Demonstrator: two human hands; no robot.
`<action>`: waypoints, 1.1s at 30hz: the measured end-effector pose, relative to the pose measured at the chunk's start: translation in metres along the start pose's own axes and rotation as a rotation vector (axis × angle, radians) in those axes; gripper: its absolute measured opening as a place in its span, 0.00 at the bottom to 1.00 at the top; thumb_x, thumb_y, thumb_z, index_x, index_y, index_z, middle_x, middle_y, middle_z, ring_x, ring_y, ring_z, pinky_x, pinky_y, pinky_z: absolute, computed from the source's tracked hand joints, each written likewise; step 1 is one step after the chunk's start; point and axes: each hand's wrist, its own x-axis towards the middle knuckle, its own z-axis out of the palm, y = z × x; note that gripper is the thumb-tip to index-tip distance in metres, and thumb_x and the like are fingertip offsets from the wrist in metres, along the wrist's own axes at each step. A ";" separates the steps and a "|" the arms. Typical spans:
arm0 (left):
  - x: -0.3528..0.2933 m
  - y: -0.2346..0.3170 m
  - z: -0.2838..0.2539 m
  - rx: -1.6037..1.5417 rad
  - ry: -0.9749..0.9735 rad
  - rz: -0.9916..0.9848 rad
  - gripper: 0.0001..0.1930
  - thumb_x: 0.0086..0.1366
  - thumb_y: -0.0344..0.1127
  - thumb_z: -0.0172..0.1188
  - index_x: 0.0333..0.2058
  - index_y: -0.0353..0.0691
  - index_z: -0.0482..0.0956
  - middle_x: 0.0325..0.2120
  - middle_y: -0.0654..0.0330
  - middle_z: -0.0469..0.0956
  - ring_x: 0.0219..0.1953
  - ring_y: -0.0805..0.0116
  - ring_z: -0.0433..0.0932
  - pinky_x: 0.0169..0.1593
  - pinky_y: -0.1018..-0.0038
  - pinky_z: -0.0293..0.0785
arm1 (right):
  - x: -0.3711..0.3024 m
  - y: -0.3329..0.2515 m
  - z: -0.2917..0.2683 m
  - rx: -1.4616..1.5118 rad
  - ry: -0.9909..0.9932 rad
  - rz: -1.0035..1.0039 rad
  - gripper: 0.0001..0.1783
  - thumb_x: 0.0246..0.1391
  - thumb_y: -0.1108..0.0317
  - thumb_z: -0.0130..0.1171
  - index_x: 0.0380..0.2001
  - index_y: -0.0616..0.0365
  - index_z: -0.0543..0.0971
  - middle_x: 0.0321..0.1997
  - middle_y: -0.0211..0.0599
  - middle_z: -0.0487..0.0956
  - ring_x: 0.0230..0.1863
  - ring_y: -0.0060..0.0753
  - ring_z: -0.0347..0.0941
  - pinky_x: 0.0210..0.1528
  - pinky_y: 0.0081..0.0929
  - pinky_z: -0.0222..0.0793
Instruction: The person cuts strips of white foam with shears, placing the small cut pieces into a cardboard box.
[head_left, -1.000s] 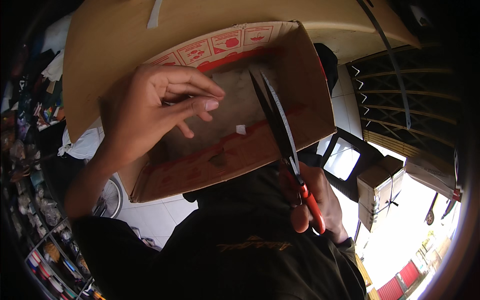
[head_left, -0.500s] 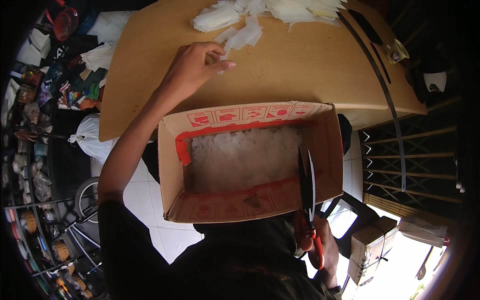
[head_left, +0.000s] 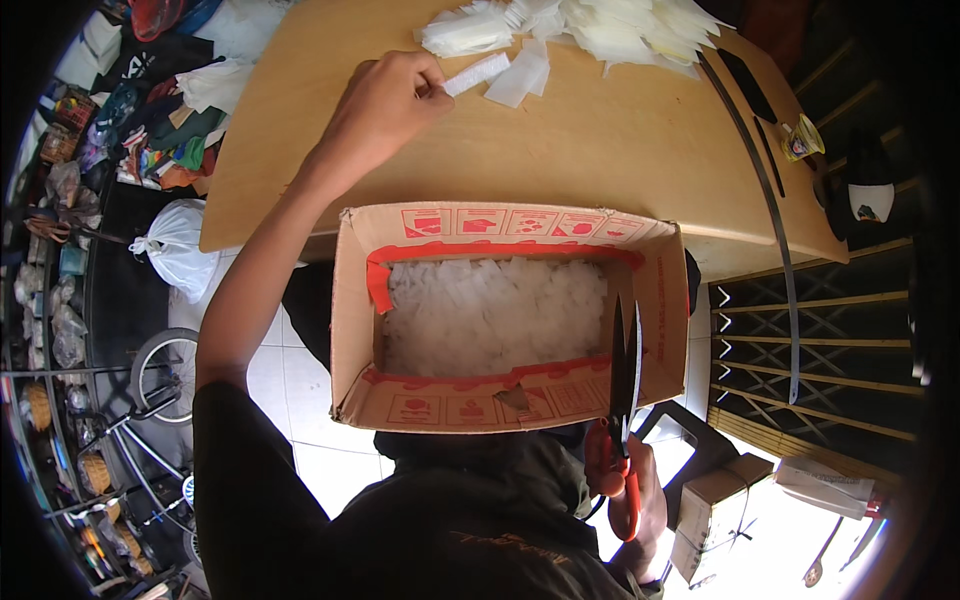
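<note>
My left hand [head_left: 385, 105] is over the table, its thumb and fingers pinched on the end of a thin white strip [head_left: 478, 74]. Just beyond the strip lie a loose translucent piece [head_left: 522, 76] and a heap of pale strips [head_left: 625, 30]. At the lower right, my right hand [head_left: 640, 485] grips red-handled scissors [head_left: 627, 440]. Their dark blades point away from me over the right end of an open cardboard box [head_left: 365, 400], slightly apart with nothing visible between them. Inside the box lies a layer of small white cut pieces [head_left: 490, 315].
The wooden table [head_left: 600, 150] stretches behind the box. A long dark strap [head_left: 790, 300] hangs over its right edge, near a small yellow cup [head_left: 802, 140]. A tied carton [head_left: 720, 510] stands lower right; a white bag [head_left: 180, 245] and a bicycle wheel [head_left: 165, 375] are at left.
My left hand has closed on a white strip and lifted it from among the loose pieces. My right hand still holds the scissors above the box. The view has shifted slightly.
</note>
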 end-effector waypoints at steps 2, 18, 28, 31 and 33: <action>-0.008 0.013 -0.007 -0.216 -0.049 0.028 0.08 0.59 0.32 0.60 0.31 0.31 0.77 0.22 0.57 0.78 0.25 0.73 0.76 0.27 0.75 0.71 | 0.000 0.005 -0.003 0.007 -0.017 -0.003 0.50 0.30 0.16 0.51 0.28 0.60 0.68 0.16 0.27 0.67 0.18 0.23 0.63 0.22 0.24 0.57; -0.095 0.121 0.007 -0.595 -0.979 -0.297 0.09 0.65 0.35 0.56 0.29 0.35 0.74 0.14 0.62 0.75 0.14 0.84 0.69 0.17 0.87 0.61 | 0.017 0.010 -0.026 0.186 -0.472 -0.106 0.65 0.18 0.15 0.56 0.47 0.66 0.68 0.28 0.33 0.70 0.27 0.27 0.68 0.32 0.28 0.66; -0.090 0.112 0.016 -0.673 -1.224 -0.321 0.14 0.65 0.39 0.57 0.29 0.31 0.74 0.14 0.59 0.76 0.12 0.80 0.71 0.15 0.87 0.63 | 0.014 0.006 -0.028 0.248 -0.468 -0.077 0.63 0.25 0.17 0.57 0.50 0.67 0.68 0.30 0.34 0.71 0.29 0.26 0.69 0.33 0.27 0.66; -0.087 0.106 0.015 -0.731 -1.236 -0.317 0.15 0.65 0.39 0.57 0.28 0.31 0.74 0.14 0.58 0.76 0.12 0.80 0.71 0.15 0.87 0.63 | 0.012 -0.009 -0.031 0.165 -0.462 -0.097 0.62 0.25 0.19 0.58 0.50 0.67 0.68 0.29 0.33 0.71 0.28 0.26 0.69 0.32 0.26 0.66; -0.093 0.106 0.017 -0.711 -1.202 -0.352 0.14 0.65 0.38 0.57 0.28 0.30 0.74 0.14 0.58 0.76 0.12 0.80 0.71 0.15 0.86 0.63 | 0.019 -0.011 -0.030 0.095 -0.459 -0.082 0.60 0.26 0.21 0.59 0.49 0.68 0.68 0.26 0.31 0.71 0.26 0.26 0.69 0.30 0.25 0.66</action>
